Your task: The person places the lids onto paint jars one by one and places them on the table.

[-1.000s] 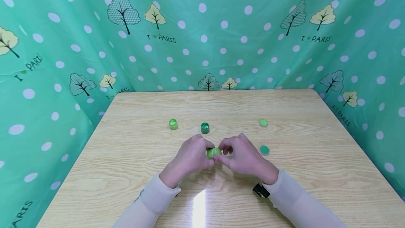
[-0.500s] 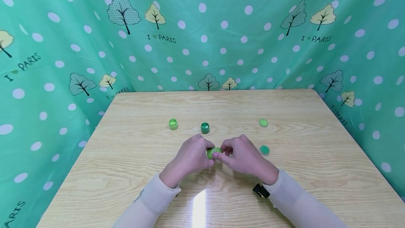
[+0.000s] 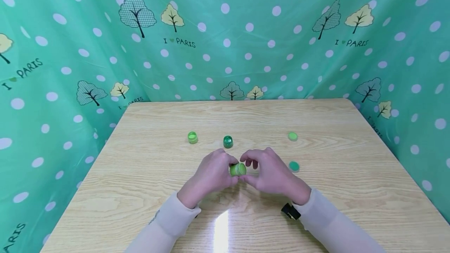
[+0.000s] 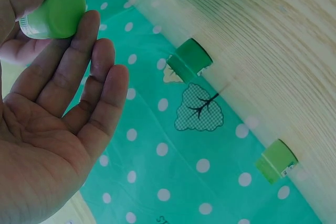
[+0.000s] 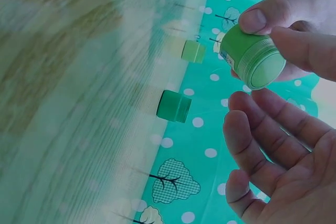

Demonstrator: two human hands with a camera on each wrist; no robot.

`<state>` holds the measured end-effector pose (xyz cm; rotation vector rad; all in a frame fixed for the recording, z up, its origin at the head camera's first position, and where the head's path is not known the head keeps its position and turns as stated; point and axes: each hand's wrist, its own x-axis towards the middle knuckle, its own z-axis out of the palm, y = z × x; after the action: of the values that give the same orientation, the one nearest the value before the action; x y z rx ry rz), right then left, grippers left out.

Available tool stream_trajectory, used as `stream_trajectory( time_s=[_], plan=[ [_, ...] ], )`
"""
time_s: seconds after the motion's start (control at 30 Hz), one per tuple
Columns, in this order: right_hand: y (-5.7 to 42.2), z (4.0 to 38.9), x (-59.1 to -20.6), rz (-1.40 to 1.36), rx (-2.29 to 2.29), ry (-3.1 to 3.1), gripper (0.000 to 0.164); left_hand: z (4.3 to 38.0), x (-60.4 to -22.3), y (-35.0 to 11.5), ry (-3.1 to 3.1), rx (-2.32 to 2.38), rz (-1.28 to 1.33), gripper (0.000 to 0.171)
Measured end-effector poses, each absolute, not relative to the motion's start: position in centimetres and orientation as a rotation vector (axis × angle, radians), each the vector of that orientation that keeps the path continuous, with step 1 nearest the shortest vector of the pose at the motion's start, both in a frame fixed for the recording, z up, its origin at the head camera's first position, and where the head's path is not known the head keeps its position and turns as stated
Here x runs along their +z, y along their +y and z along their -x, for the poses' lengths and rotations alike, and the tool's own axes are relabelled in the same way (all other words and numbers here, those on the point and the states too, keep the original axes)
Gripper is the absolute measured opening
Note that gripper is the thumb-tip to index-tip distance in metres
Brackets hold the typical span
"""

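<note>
Right hand: grip loosened (thumb lower) | green jar: more exposed

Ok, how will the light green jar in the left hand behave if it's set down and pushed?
The light green jar has round walls, so on its side it would probably roll. Upright, its squat shape would likely slide before tipping. Its surface looks smooth, so it may slip.
</note>
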<state>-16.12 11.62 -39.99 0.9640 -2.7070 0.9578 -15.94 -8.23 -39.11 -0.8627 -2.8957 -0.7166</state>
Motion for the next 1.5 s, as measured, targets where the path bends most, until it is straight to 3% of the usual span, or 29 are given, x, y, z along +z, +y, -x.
stream_trajectory(
  time_s=[0.9,1.5],
  plan=[
    [11.44,16.09,-40.07,-0.911,0.867,-2.764,0.021,15.95,-39.13,-8.2,-2.89,-0.676,0.859,0.015],
    [11.48,16.05,-40.01,-0.885,0.914,-2.81,0.036,15.79,-38.97,-8.08,-2.898,-0.665,0.836,0.025]
  ],
)
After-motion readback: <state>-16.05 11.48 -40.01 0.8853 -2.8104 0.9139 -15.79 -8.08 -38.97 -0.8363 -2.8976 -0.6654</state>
